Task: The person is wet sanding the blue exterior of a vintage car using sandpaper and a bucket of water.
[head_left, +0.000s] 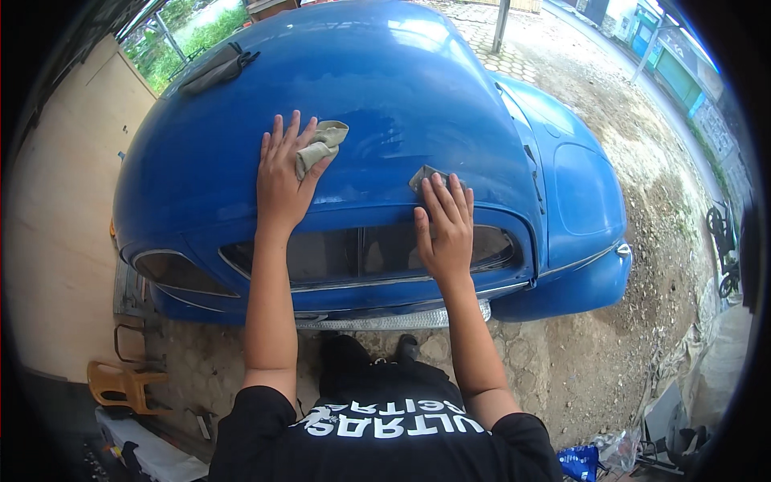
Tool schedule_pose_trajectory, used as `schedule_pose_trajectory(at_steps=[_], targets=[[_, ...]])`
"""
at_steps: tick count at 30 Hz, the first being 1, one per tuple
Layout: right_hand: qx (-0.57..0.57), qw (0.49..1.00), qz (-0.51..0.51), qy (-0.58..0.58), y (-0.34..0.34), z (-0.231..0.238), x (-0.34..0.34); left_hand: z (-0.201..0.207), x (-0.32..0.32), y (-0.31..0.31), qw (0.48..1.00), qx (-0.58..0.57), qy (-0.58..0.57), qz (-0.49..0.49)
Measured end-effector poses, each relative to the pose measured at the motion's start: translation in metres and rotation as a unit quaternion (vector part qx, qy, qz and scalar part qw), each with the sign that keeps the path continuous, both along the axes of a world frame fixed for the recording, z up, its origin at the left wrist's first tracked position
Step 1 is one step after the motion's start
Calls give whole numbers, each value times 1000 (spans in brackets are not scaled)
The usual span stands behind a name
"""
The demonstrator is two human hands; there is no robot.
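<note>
Cloth sits pinched in my left grip; my right grip, thumb apart, likely steadies a pad on the car.

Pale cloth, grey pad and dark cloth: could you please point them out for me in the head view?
Pale cloth point(321, 149), head view: on its folded middle.
Grey pad point(418, 178), head view: on its uncovered left part.
Dark cloth point(213, 72), head view: on its broad middle.
</note>
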State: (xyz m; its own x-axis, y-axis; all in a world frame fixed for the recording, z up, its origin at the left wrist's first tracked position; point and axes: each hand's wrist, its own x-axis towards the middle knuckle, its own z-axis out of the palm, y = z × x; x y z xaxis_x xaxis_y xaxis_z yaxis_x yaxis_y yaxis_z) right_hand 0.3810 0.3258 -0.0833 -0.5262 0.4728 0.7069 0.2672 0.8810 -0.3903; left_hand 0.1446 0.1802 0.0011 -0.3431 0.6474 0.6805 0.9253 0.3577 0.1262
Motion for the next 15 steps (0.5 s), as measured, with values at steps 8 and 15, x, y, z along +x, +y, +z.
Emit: schedule_pose_trajectory(at_steps=[8,15], targets=[[69,975,206,-40,-49,32,-52,5,4,-10,999,14,39,-36],[5,998,66,-3,18,9,5,-2,-40,-67,998,7,-60,34]])
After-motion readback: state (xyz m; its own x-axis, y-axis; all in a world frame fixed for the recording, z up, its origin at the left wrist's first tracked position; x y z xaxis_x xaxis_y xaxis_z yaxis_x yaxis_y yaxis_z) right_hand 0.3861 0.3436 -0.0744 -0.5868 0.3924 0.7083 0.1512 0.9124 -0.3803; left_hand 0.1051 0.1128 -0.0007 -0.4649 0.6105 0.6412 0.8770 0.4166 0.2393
